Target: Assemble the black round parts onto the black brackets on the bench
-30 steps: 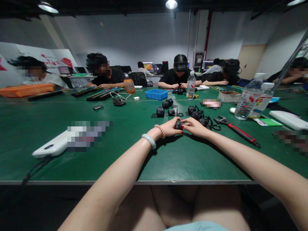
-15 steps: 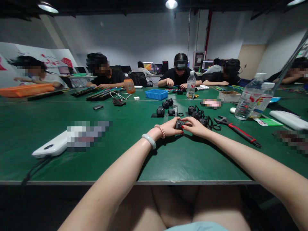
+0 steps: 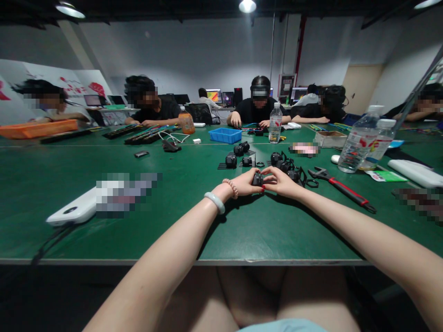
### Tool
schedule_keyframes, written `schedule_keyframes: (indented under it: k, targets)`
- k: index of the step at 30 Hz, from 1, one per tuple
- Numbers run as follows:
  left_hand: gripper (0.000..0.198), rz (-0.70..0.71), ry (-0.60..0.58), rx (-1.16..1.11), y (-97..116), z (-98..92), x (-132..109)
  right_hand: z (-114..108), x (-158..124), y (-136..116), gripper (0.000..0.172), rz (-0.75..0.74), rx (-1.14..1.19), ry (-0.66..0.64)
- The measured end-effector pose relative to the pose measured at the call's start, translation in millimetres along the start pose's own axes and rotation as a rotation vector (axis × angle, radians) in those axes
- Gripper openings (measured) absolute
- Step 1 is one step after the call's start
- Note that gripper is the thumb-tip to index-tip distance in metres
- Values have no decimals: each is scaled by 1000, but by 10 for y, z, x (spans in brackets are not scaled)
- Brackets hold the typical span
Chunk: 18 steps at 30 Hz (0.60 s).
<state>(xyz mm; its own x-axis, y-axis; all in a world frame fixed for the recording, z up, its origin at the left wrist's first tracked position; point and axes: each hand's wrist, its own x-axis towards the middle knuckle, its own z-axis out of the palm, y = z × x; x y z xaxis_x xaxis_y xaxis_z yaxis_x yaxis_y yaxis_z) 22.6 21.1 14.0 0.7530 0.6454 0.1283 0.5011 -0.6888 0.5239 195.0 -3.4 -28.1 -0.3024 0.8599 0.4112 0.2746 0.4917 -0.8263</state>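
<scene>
1. Left of the adjustable wrench (image 3: 341, 186), on the near side of the green table (image 3: 145, 235), a small black ribbed part (image 3: 257, 179) is held between two hands; its underside is too hidden to say whether it touches the tabletop.
2. Left of the wrench, the left hand (image 3: 242, 183) is clamped on the part, thumb on the near side, fingers beyond.
3. Closer to the wrench, the right hand (image 3: 284, 183) pinches the part's right end with thumb and fingertips.
4. Just left of the wrench's head lies a black ring (image 3: 312, 186), with a black cylindrical fitting (image 3: 293, 175) beside it, near the right hand.
5. Farther left of the wrench and beyond the hands sits another black cylindrical unit (image 3: 230, 161).
6. Beyond the wrench, slightly right, stands a clear plastic bottle (image 3: 358, 143); well beyond and left is a blue tray (image 3: 225, 137).
</scene>
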Motion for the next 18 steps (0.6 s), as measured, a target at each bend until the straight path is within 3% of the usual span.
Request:
schedule_keyframes:
  k: [18]
  targets:
    - [56,-8,-2,10,23,-11,-3,-11,23,59,34,-13,-18,12]
